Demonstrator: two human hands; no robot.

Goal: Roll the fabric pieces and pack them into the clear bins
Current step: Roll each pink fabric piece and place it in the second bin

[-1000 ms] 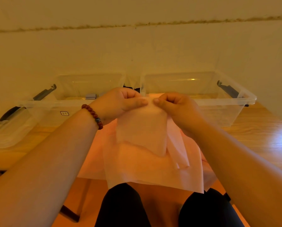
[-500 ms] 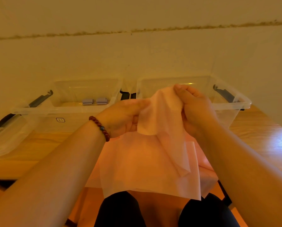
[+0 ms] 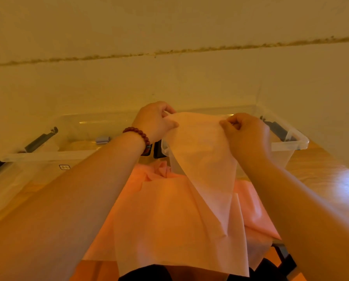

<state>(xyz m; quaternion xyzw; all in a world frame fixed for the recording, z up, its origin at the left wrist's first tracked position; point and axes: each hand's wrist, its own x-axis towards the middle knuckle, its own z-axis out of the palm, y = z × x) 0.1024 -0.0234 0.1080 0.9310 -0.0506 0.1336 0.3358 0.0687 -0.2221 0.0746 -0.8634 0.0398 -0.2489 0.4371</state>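
Farthest out from the left hand, on its outer side, the left clear bin (image 3: 48,157) sits on the wooden table (image 3: 321,173) against the wall (image 3: 169,82), with a black latch (image 3: 40,139) on its outer end. A small grey item (image 3: 102,139) lies inside it, just off the left wrist. That wrist carries a dark red bead bracelet (image 3: 138,134). The left hand (image 3: 155,120) is raised above the gap between the two bins, fingers curled and thumb pressed in, pinching the upper left corner of a pale pink sheet (image 3: 202,155). The sheet's top edge stretches between the two hands. From there it hangs down toward the person, narrowing to a point that rests on the stack of pink fabric (image 3: 169,220). The stack lies below both forearms, spread over the near table edge and the person's dark-clad lap (image 3: 147,273); a crumpled fold rises at its far end, under the left wrist. The right hand (image 3: 248,134) is level with the left, curled tight, thumb and forefinger pinching the sheet's upper right corner. Behind and beyond the right hand stands the right clear bin (image 3: 291,144), partly hidden by the sheet; whether anything lies in it cannot be told. A black latch (image 3: 275,127) sits on its outer end, just past the right knuckles.
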